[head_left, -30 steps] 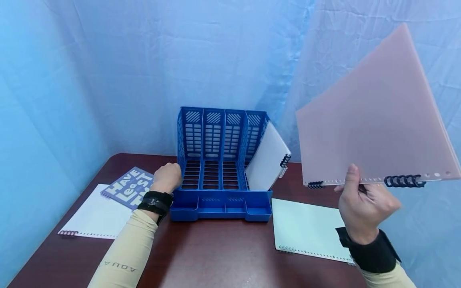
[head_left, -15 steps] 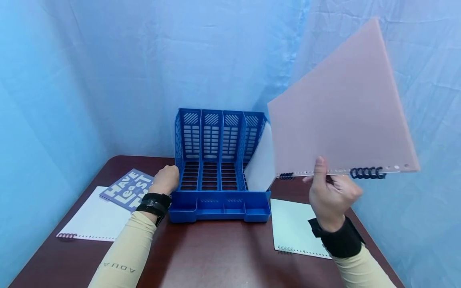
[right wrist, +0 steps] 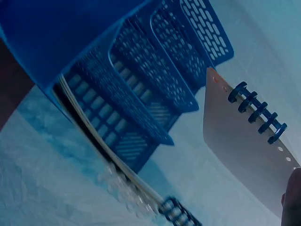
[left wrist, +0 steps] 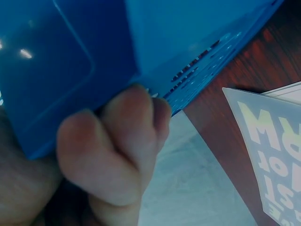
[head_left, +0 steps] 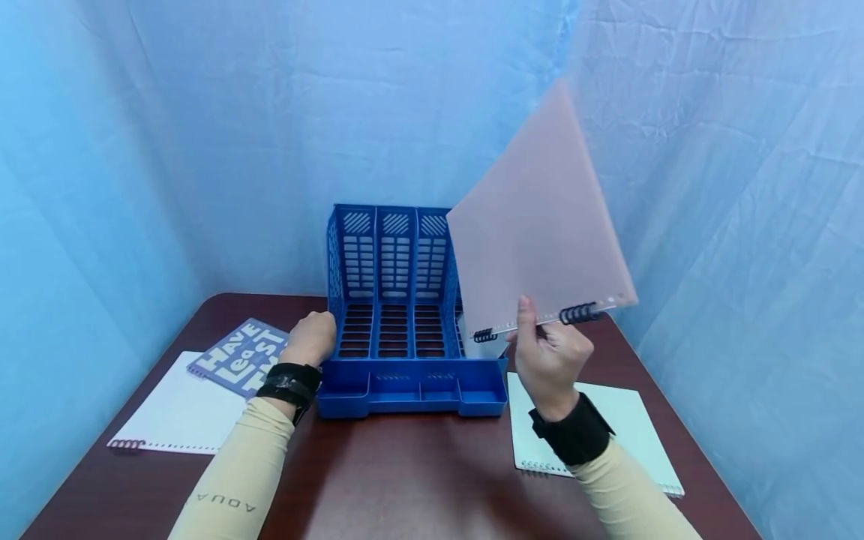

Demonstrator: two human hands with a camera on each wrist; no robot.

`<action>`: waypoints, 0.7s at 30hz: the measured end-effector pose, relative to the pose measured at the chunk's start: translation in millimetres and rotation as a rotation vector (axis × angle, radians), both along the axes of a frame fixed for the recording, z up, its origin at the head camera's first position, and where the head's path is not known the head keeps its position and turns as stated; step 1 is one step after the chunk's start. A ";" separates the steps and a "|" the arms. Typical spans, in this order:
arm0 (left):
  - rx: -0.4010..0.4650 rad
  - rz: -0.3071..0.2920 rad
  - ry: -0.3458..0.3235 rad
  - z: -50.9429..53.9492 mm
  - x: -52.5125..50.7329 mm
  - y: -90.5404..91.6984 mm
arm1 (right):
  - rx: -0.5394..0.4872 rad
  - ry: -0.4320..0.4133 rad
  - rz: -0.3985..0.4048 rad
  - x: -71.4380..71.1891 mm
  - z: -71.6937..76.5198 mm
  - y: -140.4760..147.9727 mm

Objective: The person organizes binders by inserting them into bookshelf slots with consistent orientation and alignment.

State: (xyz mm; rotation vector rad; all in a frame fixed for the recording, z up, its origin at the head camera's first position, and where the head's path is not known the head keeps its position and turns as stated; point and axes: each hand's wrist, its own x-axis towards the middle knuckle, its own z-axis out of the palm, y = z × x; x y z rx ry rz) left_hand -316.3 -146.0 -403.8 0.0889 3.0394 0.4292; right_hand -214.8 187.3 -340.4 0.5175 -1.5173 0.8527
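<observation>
A blue desk file organizer [head_left: 412,405] with upright compartments and a front tray stands mid-table. My left hand [head_left: 312,339] grips its left side near the front; in the left wrist view the curled fingers [left wrist: 89,160] bend round the blue plastic edge. My right hand [head_left: 550,360] pinches a pink loose-leaf notebook [head_left: 533,225] by its punched lower edge, between two black ring bindings. The notebook is raised and tilted, in front of the organizer's right side. Behind it, notebooks with a pale edge [right wrist: 101,143] lean in the rightmost compartment, mostly hidden in the head view.
A pale green notebook [head_left: 628,412] lies right of the organizer, partly under my right forearm. At left, a purple lettered notebook [head_left: 236,356] overlaps a white spiral notebook [head_left: 178,416]. Blue cloth [head_left: 236,150] hangs behind and beside the brown table [head_left: 398,480].
My right hand has carried the pink notebook leftward and lower, from the far right to the organizer's right side. My left hand stays on the organizer.
</observation>
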 end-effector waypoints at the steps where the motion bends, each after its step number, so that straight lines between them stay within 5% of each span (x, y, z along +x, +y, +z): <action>1: 0.002 -0.001 -0.001 0.4 0.1 -0.1 | 0.012 -0.013 0.002 -2.9 -3.9 -2.0; 11: 0.008 -0.004 0.020 1.4 1.5 0.5 | 0.085 -0.108 0.044 -28.9 -30.9 -23.0; 21: 0.014 -0.024 0.060 4.8 7.2 2.2 | 0.180 -0.238 -0.086 -44.9 -55.1 -39.6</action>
